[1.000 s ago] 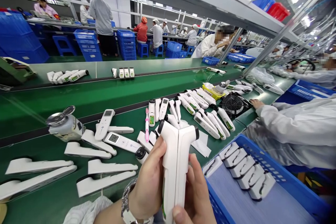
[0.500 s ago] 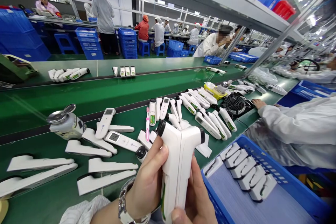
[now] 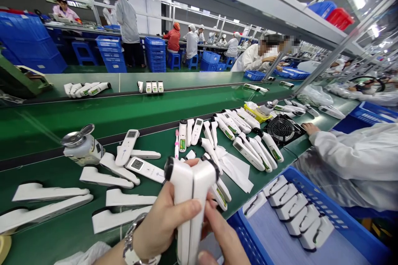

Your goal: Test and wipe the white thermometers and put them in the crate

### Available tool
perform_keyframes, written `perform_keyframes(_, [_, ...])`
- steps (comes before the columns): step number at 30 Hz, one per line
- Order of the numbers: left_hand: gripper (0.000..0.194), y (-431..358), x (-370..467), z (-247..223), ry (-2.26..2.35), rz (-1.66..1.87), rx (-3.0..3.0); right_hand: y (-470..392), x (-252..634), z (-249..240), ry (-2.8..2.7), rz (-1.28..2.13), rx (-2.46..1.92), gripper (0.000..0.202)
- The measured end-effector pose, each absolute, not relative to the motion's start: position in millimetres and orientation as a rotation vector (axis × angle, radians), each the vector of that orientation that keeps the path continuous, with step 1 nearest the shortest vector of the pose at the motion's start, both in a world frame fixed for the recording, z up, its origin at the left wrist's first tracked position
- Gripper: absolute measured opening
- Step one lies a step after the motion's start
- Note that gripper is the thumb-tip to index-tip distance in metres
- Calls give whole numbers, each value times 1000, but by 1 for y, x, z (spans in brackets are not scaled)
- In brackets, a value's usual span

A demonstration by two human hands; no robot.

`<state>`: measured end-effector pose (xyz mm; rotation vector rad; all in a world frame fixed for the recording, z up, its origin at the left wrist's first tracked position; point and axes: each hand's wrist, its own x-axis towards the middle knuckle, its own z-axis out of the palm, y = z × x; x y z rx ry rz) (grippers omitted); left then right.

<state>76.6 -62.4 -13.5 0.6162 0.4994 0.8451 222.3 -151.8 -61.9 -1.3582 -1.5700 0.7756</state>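
Observation:
Two white forehead thermometers stand upright side by side before me, the left thermometer (image 3: 183,186) and the right thermometer (image 3: 202,182), black-tipped heads facing outward. They lean apart at the top, with a narrow gap between them. My left hand (image 3: 158,223) is wrapped around the pair, its thumb lying across their backs. My right hand (image 3: 225,236) is closed about the right one's lower part; some of its fingers are hidden behind. Behind them lie more thermometers and a white tissue (image 3: 234,167). A thermometer with a lit display (image 3: 144,167) lies left of the pair.
Several thermometers (image 3: 49,192) lie on the green bench at left, near a metal-lidded dispenser bottle (image 3: 82,147). A blue crate (image 3: 258,240) with thermometers stands at right. Beyond are a pink toothbrush (image 3: 177,144), a black fan (image 3: 281,129) and a co-worker's sleeve (image 3: 348,149).
The pair has moved down and left, and its heads have parted slightly. My left thumb has slid across both backs. The right hand's grip has shifted, and the view has turned slightly left.

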Motion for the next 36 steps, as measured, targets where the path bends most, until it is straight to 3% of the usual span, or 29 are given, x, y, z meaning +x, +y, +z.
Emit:
perform_keyframes(4, [36, -45, 56, 0, 714, 1031, 562, -106, 278, -82, -1587, 261, -1687, 30])
perform_keyframes(6, [30, -39, 48, 8, 784, 1117, 544, -82, 311, -103, -1435, 130, -1849, 33])
perform_keyframes(12, [36, -40, 48, 12, 927, 1148, 575, -44, 347, -124, -1438, 121, -1953, 21])
perform_keyframes(16, [38, -49, 62, -3, 902, 977, 709, -59, 314, -77, -1472, 170, -1760, 24])
perform_keyframes(22, [42, -56, 69, -20, 838, 804, 968, -97, 251, -7, -1465, 339, -1260, 13])
perform_keyframes(27, [41, -56, 74, -10, 811, 850, 1114, -96, 221, 1, -1693, 34, -1097, 28])
perform_keyframes(36, [39, -58, 78, -4, 809, 863, 1231, -90, 224, 8, -1694, -266, -1274, 21])
